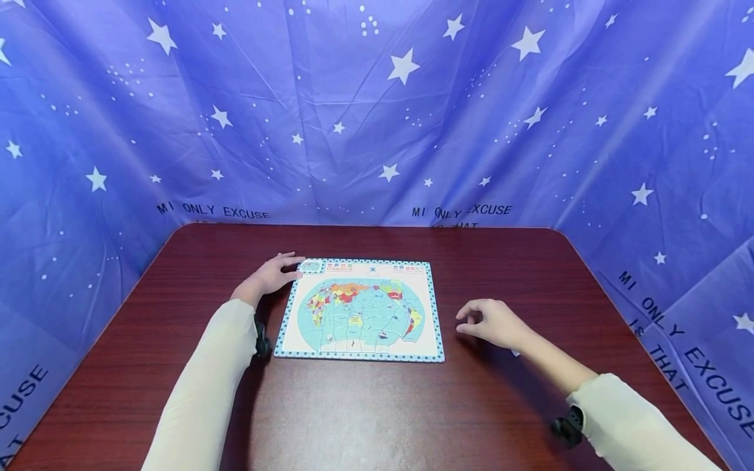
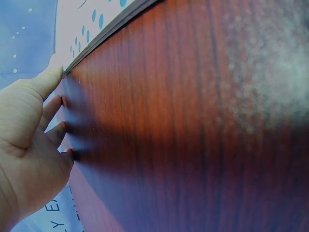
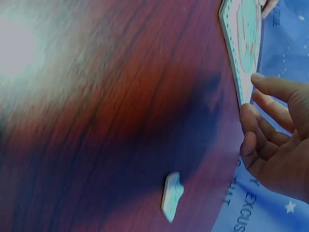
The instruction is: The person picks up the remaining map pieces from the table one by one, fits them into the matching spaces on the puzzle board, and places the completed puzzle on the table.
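A world map jigsaw puzzle lies flat on the table, framed by a pale blue dotted border. At its lower right, the map's blue oval gives way to a white patch. My left hand is at the upper left corner, thumb along the edge and the other fingertips down on the tabletop, as the left wrist view shows. Just right of the board, my right hand hovers with loosely bent fingers and nothing between them. A loose puzzle piece lies on the table; in the head view it is mostly hidden behind the right wrist.
The dark red wood-grain table reaches back to a blue star-printed cloth, which hangs behind it and on both sides. Black wrist cameras sit at the cream sleeves. Light glares off the tabletop near the front.
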